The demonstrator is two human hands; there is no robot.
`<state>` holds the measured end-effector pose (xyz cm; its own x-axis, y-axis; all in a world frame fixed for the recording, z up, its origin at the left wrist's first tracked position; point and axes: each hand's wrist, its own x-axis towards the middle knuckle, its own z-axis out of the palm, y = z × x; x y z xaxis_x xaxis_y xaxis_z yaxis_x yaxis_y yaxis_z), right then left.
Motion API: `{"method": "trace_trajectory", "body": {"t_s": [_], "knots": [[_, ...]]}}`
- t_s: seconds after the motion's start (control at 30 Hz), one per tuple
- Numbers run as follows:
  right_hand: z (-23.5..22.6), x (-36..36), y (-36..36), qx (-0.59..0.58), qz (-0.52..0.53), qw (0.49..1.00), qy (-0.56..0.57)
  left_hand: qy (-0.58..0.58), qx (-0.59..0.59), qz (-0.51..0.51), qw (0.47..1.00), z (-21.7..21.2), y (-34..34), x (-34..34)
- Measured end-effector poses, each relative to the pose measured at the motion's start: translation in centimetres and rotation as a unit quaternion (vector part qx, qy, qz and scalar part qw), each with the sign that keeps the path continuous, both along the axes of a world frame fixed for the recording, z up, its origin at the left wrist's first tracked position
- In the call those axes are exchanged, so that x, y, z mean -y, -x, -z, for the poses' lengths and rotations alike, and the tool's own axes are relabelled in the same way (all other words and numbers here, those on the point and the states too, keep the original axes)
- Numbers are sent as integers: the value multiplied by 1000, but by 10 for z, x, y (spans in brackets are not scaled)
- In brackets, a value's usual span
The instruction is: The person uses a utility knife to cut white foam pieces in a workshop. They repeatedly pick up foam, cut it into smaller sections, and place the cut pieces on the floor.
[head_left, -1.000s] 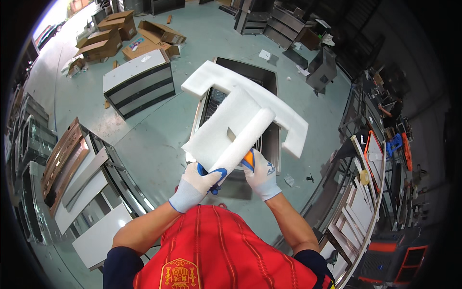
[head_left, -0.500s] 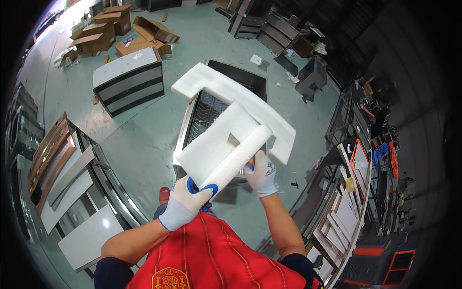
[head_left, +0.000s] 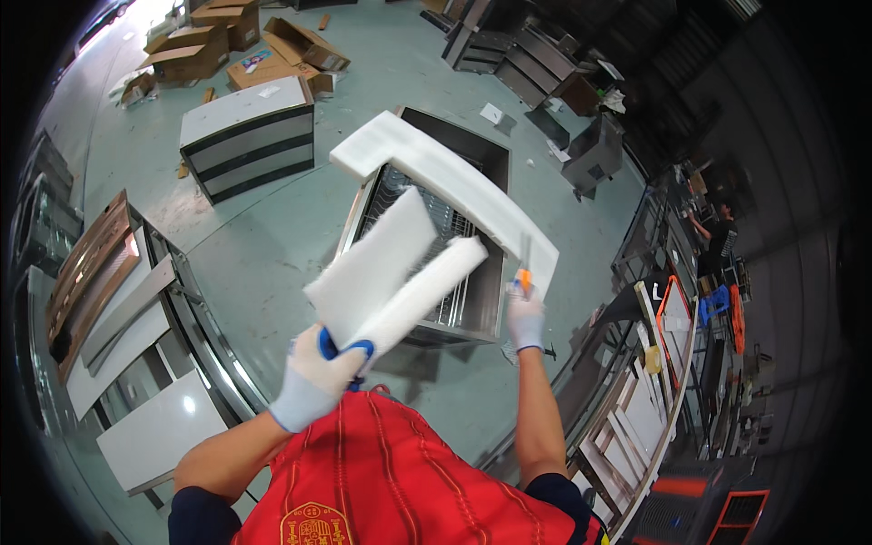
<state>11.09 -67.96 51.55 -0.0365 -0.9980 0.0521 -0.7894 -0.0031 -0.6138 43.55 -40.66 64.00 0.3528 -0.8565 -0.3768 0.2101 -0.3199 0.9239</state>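
Observation:
My left hand (head_left: 320, 371), in a white glove with blue fingertips, is closed on the near end of a white foam piece (head_left: 377, 263). A deep gap splits that foam from its far end into a wide flap and a narrow strip. Off to the right, my right hand (head_left: 526, 318) grips a knife (head_left: 524, 277) with an orange handle; its blade is blurred and points away from me, apart from the held foam. Beyond, a long angled white foam piece (head_left: 454, 182) lies across an open metal cabinet (head_left: 481, 309) with wire racks inside.
A grey-and-white drawer unit (head_left: 254, 145) stands at the far left, with cardboard boxes (head_left: 291, 54) behind it. Metal frames and panels (head_left: 163, 363) flank me on the left, and a rack of panels (head_left: 627, 427) on the right. A person (head_left: 718, 232) is farther off at right.
My right hand has pulled the knife out of the foam and moved right with it. The foam now gapes along the cut, while my left hand has shifted slightly left with it.

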Motion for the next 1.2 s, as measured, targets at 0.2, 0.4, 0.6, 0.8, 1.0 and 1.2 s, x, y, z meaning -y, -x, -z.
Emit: {"method": "trace_trajectory", "body": {"t_s": [0.2, 0.4, 0.6, 0.8, 1.0, 1.2], "knots": [[8, -32, -52, 281, -112, 951, -58, -16, 5, -27, 1000, 45, -34, -1], [-33, -82, -228, 453, -159, 858, -183, 5, 116, 12, 993, 98, -52, 17], [20, -37, -289, 504, -74, 854, -108, 64, -314, -153, 935, 165, -176, 39], [22, 17, -284, 87, 41, 995, -38, 52, -326, -186, 925, 186, -284, 21], [14, 7, -416, 437, -167, 846, -255, -36, -238, -63, 969, 195, -341, 13], [-17, 8, -524, 279, -289, 842, -361, -9, -184, -130, 974, 198, -379, 18]]}}
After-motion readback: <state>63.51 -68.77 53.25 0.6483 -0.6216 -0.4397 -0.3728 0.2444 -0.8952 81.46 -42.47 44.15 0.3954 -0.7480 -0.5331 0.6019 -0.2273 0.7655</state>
